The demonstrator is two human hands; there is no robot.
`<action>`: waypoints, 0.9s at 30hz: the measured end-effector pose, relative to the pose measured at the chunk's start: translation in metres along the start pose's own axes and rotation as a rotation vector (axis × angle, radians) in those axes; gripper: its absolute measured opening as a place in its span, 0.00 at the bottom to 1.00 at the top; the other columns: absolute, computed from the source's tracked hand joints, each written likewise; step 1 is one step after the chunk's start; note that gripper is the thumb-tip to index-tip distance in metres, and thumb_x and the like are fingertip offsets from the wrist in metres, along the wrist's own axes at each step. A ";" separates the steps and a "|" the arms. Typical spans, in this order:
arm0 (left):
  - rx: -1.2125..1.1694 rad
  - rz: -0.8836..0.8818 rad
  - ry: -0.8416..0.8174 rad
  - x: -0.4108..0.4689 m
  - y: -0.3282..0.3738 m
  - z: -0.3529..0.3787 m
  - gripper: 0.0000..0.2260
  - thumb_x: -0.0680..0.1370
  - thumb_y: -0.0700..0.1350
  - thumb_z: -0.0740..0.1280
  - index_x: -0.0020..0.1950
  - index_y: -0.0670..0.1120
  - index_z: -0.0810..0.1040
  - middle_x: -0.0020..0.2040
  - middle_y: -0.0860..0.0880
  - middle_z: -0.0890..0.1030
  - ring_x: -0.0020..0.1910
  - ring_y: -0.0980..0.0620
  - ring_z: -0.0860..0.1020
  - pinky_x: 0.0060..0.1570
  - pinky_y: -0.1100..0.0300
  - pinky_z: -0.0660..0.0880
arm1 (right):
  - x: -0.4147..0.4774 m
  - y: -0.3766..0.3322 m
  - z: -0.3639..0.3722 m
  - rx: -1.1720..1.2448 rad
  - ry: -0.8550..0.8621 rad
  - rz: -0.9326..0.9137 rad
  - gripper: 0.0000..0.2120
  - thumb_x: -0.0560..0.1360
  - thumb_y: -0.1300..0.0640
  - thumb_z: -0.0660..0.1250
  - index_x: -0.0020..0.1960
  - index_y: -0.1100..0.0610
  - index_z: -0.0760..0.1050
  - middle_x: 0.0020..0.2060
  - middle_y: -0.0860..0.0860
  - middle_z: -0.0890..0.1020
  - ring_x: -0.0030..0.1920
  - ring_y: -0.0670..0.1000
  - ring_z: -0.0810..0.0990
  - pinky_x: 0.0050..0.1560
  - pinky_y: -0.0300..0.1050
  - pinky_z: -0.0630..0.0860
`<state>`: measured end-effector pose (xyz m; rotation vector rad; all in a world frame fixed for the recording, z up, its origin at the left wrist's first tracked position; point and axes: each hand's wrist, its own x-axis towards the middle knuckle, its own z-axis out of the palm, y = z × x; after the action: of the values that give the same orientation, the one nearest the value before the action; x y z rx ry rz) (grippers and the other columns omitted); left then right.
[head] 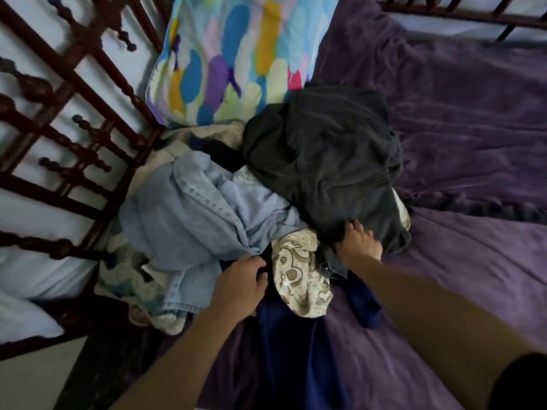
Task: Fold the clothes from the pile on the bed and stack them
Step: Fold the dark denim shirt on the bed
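Right hand (359,241) gripping lower edge of crumpled dark grey cotton garment (325,155); left hand (239,279) curled against pale blue denim garment (183,214), grasp unclear.
Pile (266,202) just below multicoloured feather-print pillow (231,54); nothing folded or stacked yet. Open purple velvety bedspread (473,128) right of pillow; dark wooden spindle rail (74,137) close on its left.

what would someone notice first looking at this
The bright multicoloured pillow at the top stands out against the purple blanket. Below it lies the clothes pile: a dark grey garment on the right, light blue denim on the left. The right hand grips the grey garment's edge; the left hand sits curled beside the denim.
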<state>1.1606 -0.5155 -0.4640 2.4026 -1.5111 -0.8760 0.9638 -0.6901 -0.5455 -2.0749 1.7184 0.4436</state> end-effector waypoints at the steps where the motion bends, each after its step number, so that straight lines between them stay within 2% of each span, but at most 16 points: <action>1: 0.007 0.022 0.003 0.005 -0.005 -0.005 0.13 0.79 0.48 0.62 0.62 0.48 0.76 0.58 0.51 0.77 0.56 0.51 0.77 0.55 0.52 0.75 | 0.003 0.001 0.002 0.019 0.063 0.017 0.17 0.77 0.51 0.61 0.65 0.53 0.71 0.64 0.56 0.75 0.61 0.60 0.75 0.55 0.52 0.72; 3: 0.044 0.088 0.005 0.017 -0.003 -0.018 0.12 0.79 0.47 0.63 0.61 0.47 0.76 0.57 0.49 0.78 0.55 0.49 0.77 0.52 0.52 0.75 | 0.001 0.009 -0.008 0.176 0.132 0.057 0.13 0.76 0.55 0.60 0.58 0.53 0.78 0.54 0.58 0.82 0.53 0.62 0.79 0.49 0.50 0.73; 6: 0.129 0.208 0.052 0.047 0.028 -0.042 0.15 0.79 0.47 0.62 0.65 0.48 0.73 0.59 0.48 0.74 0.55 0.46 0.76 0.48 0.53 0.74 | -0.012 0.028 -0.063 0.456 0.178 -0.008 0.11 0.76 0.59 0.64 0.56 0.54 0.80 0.49 0.59 0.83 0.51 0.62 0.80 0.47 0.48 0.73; 8: 0.174 0.304 0.082 0.070 0.063 -0.058 0.24 0.79 0.48 0.64 0.74 0.49 0.64 0.66 0.46 0.69 0.63 0.44 0.71 0.56 0.51 0.73 | -0.025 0.039 -0.114 0.554 0.182 -0.142 0.08 0.76 0.62 0.65 0.52 0.57 0.81 0.45 0.57 0.84 0.48 0.59 0.81 0.46 0.48 0.74; 10: 0.240 0.386 0.072 0.090 0.104 -0.074 0.34 0.77 0.51 0.68 0.78 0.52 0.53 0.74 0.44 0.60 0.71 0.42 0.62 0.64 0.48 0.67 | -0.043 0.046 -0.169 0.743 0.126 -0.223 0.09 0.77 0.64 0.65 0.46 0.54 0.82 0.39 0.53 0.84 0.42 0.53 0.81 0.45 0.48 0.76; 12: 0.249 0.429 0.047 0.100 0.148 -0.088 0.39 0.74 0.53 0.70 0.78 0.55 0.50 0.78 0.46 0.54 0.75 0.44 0.55 0.68 0.45 0.61 | -0.065 0.053 -0.221 0.902 0.097 -0.264 0.13 0.77 0.64 0.64 0.39 0.51 0.82 0.31 0.46 0.80 0.33 0.44 0.78 0.37 0.40 0.75; 13: 0.209 0.451 0.054 0.102 0.169 -0.092 0.36 0.74 0.53 0.70 0.77 0.55 0.54 0.77 0.47 0.57 0.75 0.45 0.56 0.68 0.45 0.61 | -0.075 0.058 -0.244 0.969 0.083 -0.280 0.15 0.77 0.64 0.64 0.36 0.50 0.81 0.29 0.44 0.79 0.31 0.43 0.77 0.33 0.36 0.73; 14: 0.128 0.480 0.085 0.101 0.188 -0.096 0.29 0.75 0.51 0.69 0.74 0.53 0.62 0.74 0.46 0.64 0.73 0.45 0.61 0.66 0.47 0.63 | -0.085 0.063 -0.263 1.051 0.075 -0.300 0.15 0.77 0.63 0.64 0.35 0.51 0.81 0.28 0.45 0.79 0.29 0.42 0.76 0.30 0.35 0.72; 16: -0.127 0.516 0.153 0.094 0.224 -0.108 0.15 0.76 0.43 0.67 0.63 0.47 0.73 0.61 0.45 0.78 0.62 0.44 0.74 0.56 0.55 0.69 | -0.101 0.079 -0.292 1.205 0.075 -0.320 0.12 0.77 0.62 0.65 0.37 0.53 0.81 0.31 0.49 0.81 0.32 0.46 0.79 0.33 0.36 0.75; 17: -0.247 0.507 0.178 0.088 0.239 -0.116 0.12 0.76 0.39 0.66 0.59 0.44 0.76 0.56 0.43 0.80 0.58 0.43 0.77 0.53 0.57 0.69 | -0.108 0.088 -0.302 1.249 0.078 -0.320 0.09 0.78 0.60 0.65 0.40 0.55 0.80 0.34 0.52 0.82 0.35 0.49 0.80 0.36 0.40 0.76; 19: -0.339 0.493 0.229 0.076 0.264 -0.135 0.08 0.77 0.36 0.65 0.55 0.39 0.76 0.51 0.41 0.80 0.54 0.41 0.78 0.50 0.58 0.69 | -0.121 0.109 -0.309 1.258 0.079 -0.343 0.06 0.76 0.56 0.68 0.47 0.60 0.79 0.39 0.53 0.82 0.39 0.50 0.80 0.41 0.43 0.76; 20: -0.314 0.506 0.256 0.069 0.276 -0.145 0.06 0.77 0.37 0.64 0.53 0.38 0.76 0.49 0.41 0.80 0.52 0.40 0.78 0.50 0.56 0.70 | -0.127 0.119 -0.309 1.225 0.083 -0.375 0.11 0.73 0.54 0.71 0.51 0.60 0.78 0.41 0.52 0.82 0.41 0.48 0.81 0.42 0.42 0.76; 22: -0.246 0.548 0.299 0.051 0.298 -0.164 0.05 0.78 0.39 0.64 0.52 0.39 0.76 0.48 0.41 0.81 0.50 0.41 0.78 0.51 0.50 0.72 | -0.138 0.134 -0.300 1.073 0.097 -0.451 0.27 0.63 0.50 0.79 0.58 0.56 0.76 0.48 0.47 0.83 0.48 0.43 0.82 0.47 0.36 0.77; 24: -0.225 0.595 0.337 0.030 0.317 -0.186 0.05 0.78 0.40 0.64 0.51 0.40 0.76 0.48 0.43 0.81 0.50 0.43 0.78 0.51 0.51 0.73 | -0.144 0.143 -0.281 0.843 0.139 -0.483 0.40 0.57 0.45 0.82 0.65 0.51 0.71 0.55 0.44 0.81 0.55 0.42 0.80 0.54 0.38 0.75; 26: -0.244 0.602 0.382 0.011 0.325 -0.210 0.04 0.78 0.39 0.64 0.50 0.41 0.76 0.46 0.46 0.79 0.48 0.46 0.77 0.48 0.55 0.72 | -0.147 0.148 -0.255 0.722 0.106 -0.449 0.43 0.58 0.43 0.82 0.68 0.47 0.67 0.57 0.42 0.78 0.56 0.43 0.78 0.58 0.42 0.75; 27: -0.271 0.578 0.424 0.003 0.324 -0.224 0.03 0.78 0.39 0.63 0.50 0.42 0.76 0.45 0.46 0.78 0.47 0.47 0.77 0.46 0.57 0.72 | -0.148 0.150 -0.242 0.702 0.055 -0.432 0.40 0.60 0.44 0.81 0.67 0.46 0.68 0.56 0.41 0.77 0.55 0.43 0.77 0.59 0.43 0.75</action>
<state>1.0387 -0.7067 -0.1415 1.6747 -1.6415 -0.3811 0.7843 -0.7086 -0.2797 -1.8364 1.1526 -0.3141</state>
